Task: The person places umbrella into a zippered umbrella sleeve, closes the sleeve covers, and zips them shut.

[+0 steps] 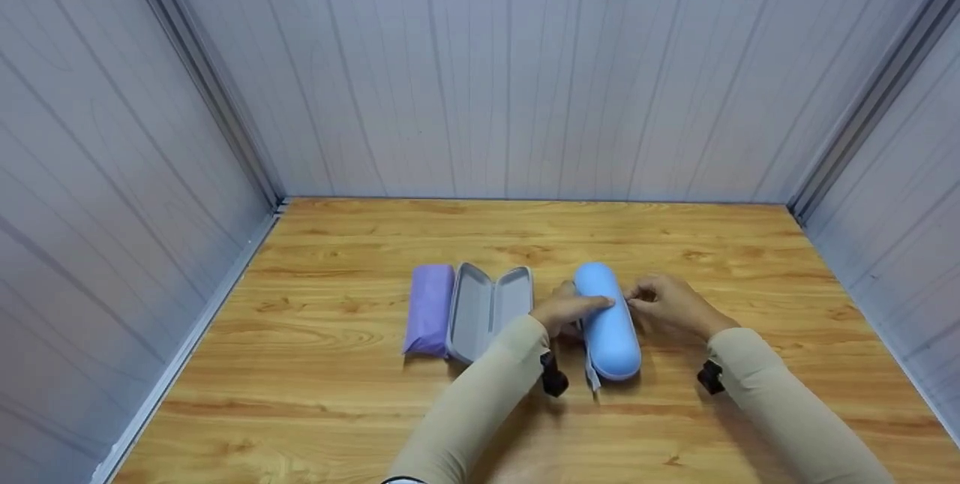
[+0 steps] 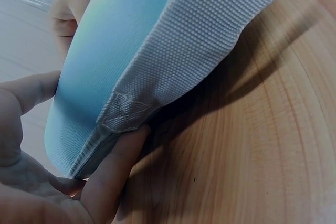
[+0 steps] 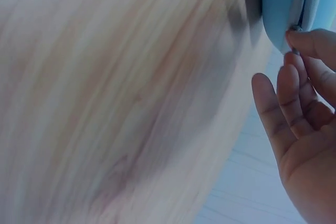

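Note:
A light blue hard zip case (image 1: 609,338), rounded at its ends, lies on the wooden table. My left hand (image 1: 562,309) grips it from the left, its thumb across the top and its fingers low along the side. A grey woven strap (image 2: 191,45) hangs off that side in the left wrist view. At the case's right side my right hand (image 1: 673,305) pinches the small zipper pull (image 3: 296,28) between thumb and forefinger, the other fingers loosely bent. How far the zip is closed I cannot tell.
Left of my left hand lies an opened grey case (image 1: 472,311), its two shells spread side by side. Against its left edge is a purple wrapped packet (image 1: 430,309). Pale panel walls (image 1: 480,71) enclose the wooden table (image 1: 315,394) at the back and both sides.

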Demonstrator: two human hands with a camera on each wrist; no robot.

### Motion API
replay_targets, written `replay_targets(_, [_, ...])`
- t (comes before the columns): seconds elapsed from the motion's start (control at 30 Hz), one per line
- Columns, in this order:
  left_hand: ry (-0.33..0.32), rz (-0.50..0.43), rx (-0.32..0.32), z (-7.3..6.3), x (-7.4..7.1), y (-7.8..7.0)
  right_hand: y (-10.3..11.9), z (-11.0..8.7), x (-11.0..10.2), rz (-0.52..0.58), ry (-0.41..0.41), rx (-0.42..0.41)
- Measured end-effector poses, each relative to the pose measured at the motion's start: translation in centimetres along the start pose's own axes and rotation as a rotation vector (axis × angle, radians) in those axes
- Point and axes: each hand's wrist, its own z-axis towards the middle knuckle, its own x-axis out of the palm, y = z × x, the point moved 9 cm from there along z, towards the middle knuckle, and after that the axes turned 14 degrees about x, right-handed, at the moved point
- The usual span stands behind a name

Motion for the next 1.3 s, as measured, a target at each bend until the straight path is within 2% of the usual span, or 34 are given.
replay_targets(0.17, [0.002, 0.002, -0.002, 0.0, 0.0, 0.1, 0.2, -0.2, 0.2, -0.003, 0.044, -0.015])
replay_targets(0.47, [0.048, -0.071, 0.026, 0.0, 0.3, 0.0, 0.5, -0.2, 0.3, -0.065, 0.030, -0.069])
replay_targets(0.83, [0.016, -0.020, 0.005, 0.1, 0.1, 0.0, 0.5, -0.6, 0.2, -0.044, 0.021, -0.088])
replay_targets(1.3, [0.038, -0.028, 0.005, 0.1, 0.2, -0.1, 0.6, -1.5, 0.4, -0.058, 0.027, -0.121])
